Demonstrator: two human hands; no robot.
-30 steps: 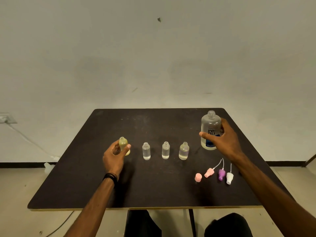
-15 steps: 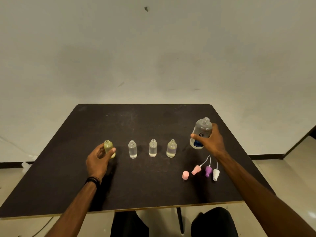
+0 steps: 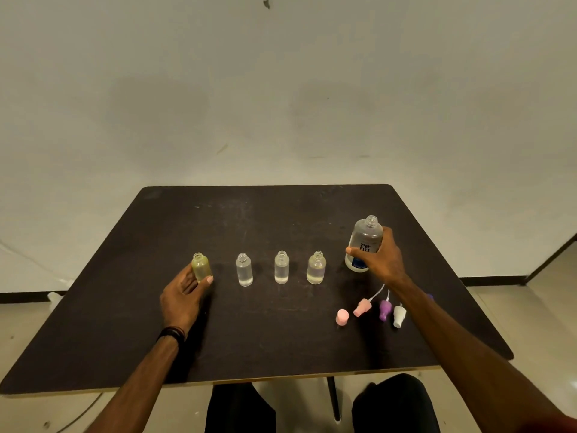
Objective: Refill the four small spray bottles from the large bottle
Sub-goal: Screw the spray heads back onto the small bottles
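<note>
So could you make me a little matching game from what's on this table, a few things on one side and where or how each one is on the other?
Things:
1. yellowish small bottle
2. large bottle
3. pink cap
4. purple spray top

States:
A. gripped by the right hand
B. lying between a pink and a white spray top
C. held by the left hand, at the left end of the row
D. standing alone, left of the spray tops

Pairs: 1-C, 2-A, 3-D, 4-B
</note>
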